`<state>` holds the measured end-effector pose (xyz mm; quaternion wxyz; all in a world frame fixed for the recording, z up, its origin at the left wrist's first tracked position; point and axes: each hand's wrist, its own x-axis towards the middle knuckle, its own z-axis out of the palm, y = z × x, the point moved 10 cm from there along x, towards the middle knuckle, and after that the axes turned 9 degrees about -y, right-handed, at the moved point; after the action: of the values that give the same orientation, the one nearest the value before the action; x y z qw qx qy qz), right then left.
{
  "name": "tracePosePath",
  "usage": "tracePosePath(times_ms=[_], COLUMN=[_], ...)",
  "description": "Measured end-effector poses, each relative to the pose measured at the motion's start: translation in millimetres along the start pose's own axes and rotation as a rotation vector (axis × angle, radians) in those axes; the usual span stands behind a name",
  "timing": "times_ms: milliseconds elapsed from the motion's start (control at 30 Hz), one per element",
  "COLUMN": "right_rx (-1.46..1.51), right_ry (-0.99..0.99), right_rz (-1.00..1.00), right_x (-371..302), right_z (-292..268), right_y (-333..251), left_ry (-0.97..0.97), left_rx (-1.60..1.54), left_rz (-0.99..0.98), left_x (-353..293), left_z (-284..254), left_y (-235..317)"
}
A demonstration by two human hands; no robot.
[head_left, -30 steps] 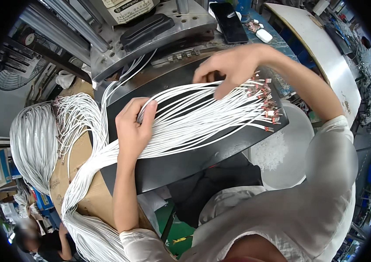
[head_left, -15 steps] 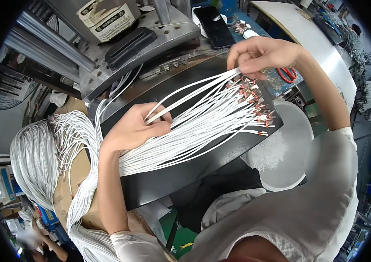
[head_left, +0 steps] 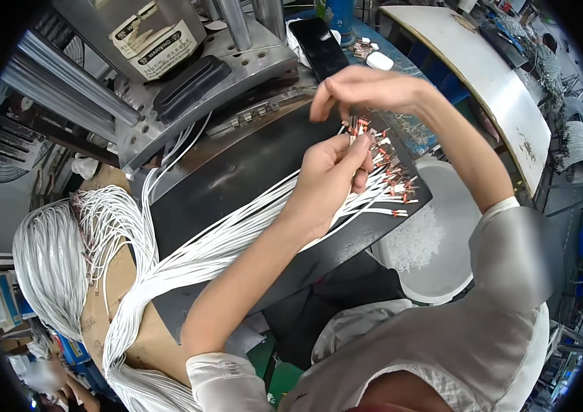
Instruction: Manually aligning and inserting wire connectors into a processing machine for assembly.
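A thick bundle of white wires [head_left: 202, 250] fans out over a black work surface [head_left: 250, 161], its stripped ends marked with red-orange pieces [head_left: 391, 175]. My left hand [head_left: 329, 172] is closed around several of these wires just below their tips, thumb on top. The held ends poke up beyond the thumb. Above them my right hand [head_left: 374, 93] hovers with bent, parted fingers pointing down. It seems to hold nothing, though its thumb is largely hidden.
A metal press [head_left: 195, 89] stands at the back left. Behind my right hand lies a black phone [head_left: 319, 48]. A round bin [head_left: 435, 264] with white scraps sits below the surface's right edge. Coiled white wires [head_left: 51, 264] and cardboard [head_left: 133, 329] are at the left.
My left hand has slid rightward along the wires to their ends. My right hand has let go of the wire tips and moved up and left, and the raised wires now lie lower.
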<state>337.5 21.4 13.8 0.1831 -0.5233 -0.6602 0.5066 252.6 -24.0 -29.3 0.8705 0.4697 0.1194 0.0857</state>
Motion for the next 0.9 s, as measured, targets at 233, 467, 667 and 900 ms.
tracePosePath(times_ms=[233, 467, 667, 900], right_rx=[-0.634, -0.866, -0.28, 0.437], right_ry=[0.23, 0.442, 0.37, 0.272], right_rz=[0.02, -0.028, -0.03, -0.093], right_x=[71, 88, 68, 67], right_z=[16, 43, 45, 56], right_y=[11, -3, 18, 27], left_ry=[0.253, 0.27, 0.389, 0.468], left_rx=[0.338, 0.198, 0.184, 0.29], left_rz=[-0.085, 0.053, 0.041, 0.011], left_x=[-81, -94, -90, -79], left_z=[-94, -116, -130, -121], left_y=[14, 17, 13, 10])
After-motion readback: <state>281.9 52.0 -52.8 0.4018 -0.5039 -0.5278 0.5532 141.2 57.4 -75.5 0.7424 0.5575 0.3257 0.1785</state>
